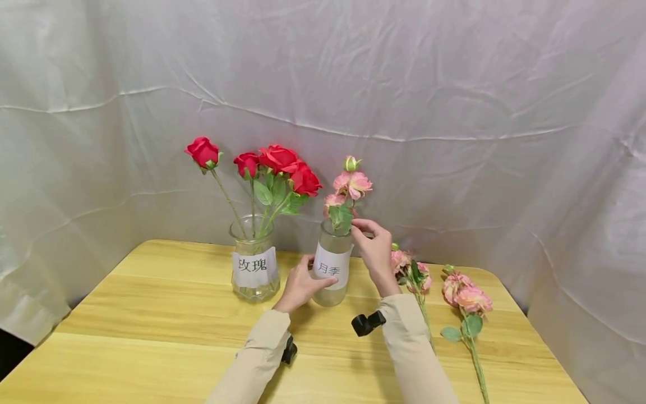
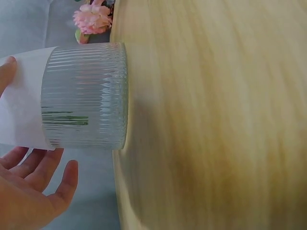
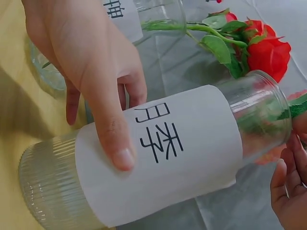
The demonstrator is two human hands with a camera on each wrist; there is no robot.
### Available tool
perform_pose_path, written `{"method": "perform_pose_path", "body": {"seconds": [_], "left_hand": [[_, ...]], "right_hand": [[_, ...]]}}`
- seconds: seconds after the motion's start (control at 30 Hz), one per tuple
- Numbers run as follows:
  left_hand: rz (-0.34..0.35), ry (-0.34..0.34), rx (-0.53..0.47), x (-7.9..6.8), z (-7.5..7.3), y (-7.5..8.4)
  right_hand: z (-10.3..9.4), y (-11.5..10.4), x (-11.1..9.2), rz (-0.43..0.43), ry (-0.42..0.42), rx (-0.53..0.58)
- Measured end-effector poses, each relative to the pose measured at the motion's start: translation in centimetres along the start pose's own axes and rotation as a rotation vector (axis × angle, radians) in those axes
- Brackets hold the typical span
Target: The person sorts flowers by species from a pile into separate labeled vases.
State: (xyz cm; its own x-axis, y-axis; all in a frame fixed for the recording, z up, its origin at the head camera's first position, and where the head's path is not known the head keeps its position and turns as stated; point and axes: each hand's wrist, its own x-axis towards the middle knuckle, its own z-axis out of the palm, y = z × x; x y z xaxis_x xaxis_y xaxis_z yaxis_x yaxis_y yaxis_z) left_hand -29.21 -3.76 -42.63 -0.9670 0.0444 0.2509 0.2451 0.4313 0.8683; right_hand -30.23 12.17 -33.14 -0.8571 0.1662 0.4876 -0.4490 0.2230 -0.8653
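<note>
A clear ribbed glass jar [image 1: 331, 296] with a white paper label [image 3: 158, 158] stands on the table. My left hand [image 1: 301, 287] grips it from the left, the thumb pressing the label in the right wrist view and the fingers behind. Pink flowers [image 1: 353, 184] with a bud and a green leaf [image 1: 340, 217] rise from the jar's mouth. At the right rim my right hand [image 1: 375, 251] pinches the pink flower spray low down; the exact pinch point is partly hidden. Green stem ends [image 2: 72, 119] show through the glass in the left wrist view.
Left of the jar stands a wider glass vase [image 1: 256, 293], labelled too, holding several red roses [image 1: 278, 159]. On the table's right side lie two more pink flower sprays [image 1: 474, 300], one partly behind my right forearm. A grey cloth [image 1: 404, 84] hangs behind the wooden table [image 1: 166, 320].
</note>
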Motion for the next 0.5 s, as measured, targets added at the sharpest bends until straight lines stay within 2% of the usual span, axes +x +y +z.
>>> {"method": "perform_pose_path", "body": {"seconds": [0.17,0.5], "left_hand": [[-0.001,0.002,0.002,0.0,-0.1,0.0],[0.004,0.003,-0.022,0.1,0.0,-0.3]], "right_hand": [[-1.1,0.4,-0.2,0.003,-0.011,0.040],[-5.2,1.5,-0.6,0.138,-0.085,0.008]]}}
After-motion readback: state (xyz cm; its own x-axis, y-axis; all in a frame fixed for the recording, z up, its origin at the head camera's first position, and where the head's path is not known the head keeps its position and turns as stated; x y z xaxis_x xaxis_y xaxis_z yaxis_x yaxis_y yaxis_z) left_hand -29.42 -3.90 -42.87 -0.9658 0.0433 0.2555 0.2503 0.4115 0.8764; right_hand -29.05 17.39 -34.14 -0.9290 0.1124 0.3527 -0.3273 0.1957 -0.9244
